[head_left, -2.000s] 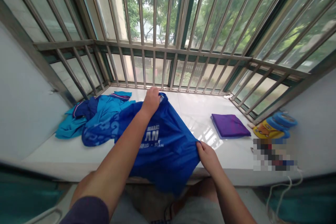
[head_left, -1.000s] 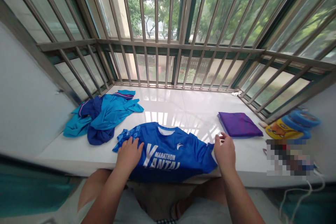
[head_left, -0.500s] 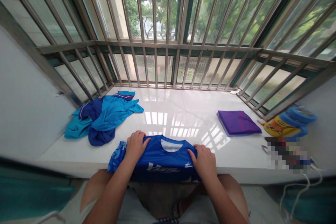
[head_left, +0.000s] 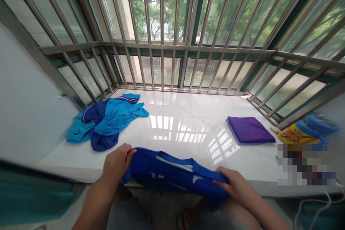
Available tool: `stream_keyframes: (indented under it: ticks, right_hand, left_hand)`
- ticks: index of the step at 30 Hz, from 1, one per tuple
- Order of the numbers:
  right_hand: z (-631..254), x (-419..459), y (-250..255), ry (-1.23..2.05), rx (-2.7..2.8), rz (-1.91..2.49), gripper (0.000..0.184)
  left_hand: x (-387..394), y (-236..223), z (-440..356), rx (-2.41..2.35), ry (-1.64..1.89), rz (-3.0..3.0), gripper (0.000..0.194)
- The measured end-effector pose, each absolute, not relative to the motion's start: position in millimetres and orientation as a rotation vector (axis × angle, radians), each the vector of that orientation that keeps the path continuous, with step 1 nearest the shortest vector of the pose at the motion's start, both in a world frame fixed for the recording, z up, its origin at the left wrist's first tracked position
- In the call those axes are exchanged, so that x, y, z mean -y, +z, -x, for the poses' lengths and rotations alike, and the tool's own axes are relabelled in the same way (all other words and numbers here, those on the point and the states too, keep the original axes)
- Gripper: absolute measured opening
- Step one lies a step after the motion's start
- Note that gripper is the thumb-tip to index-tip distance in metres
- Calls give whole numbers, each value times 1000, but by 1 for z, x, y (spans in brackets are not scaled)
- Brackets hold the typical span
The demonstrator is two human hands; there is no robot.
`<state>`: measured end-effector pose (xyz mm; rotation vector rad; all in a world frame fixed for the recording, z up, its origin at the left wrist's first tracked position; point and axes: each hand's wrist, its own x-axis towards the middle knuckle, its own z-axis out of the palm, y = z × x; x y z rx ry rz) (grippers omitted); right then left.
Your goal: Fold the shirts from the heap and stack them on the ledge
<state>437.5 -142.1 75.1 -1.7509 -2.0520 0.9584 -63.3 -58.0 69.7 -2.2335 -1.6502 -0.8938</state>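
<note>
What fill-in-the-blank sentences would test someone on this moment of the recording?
The left hand and the right hand hold a ____ marathon shirt.
The folded cloth is ____.
The crumpled turquoise and navy clothes lie toward the ____ end of the white tiled sill.
Behind the sill stand upright metal ____.
Missing words: blue; purple; left; bars.
</note>
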Motion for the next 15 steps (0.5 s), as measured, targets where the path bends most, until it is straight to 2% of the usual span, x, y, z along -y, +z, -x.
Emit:
stream_keyframes:
  ticks: [4, 7, 9, 12, 15]
  right_hand:
    - [-466, 93, 131, 788, 1998, 1713, 25]
    - [-476, 25, 171, 546, 2043, 1729, 25]
    - [-473, -28, 194, 293, 2062, 1891, 27]
    - [-457, -96, 214, -17, 1940, 2137, 36]
    - [-430, -132, 204, -161, 1792, 2251, 47]
  left_hand:
    - [19, 132, 71, 1703, -929, 2145, 34]
    - [-50, 169, 54, 1756, -961, 2124, 36]
    - [-106, 185, 35, 1826, -940, 2145, 39]
    - [-178, 193, 2, 1958, -743, 2207, 49]
    - [-209, 177, -33, 2059, -411, 2206, 60]
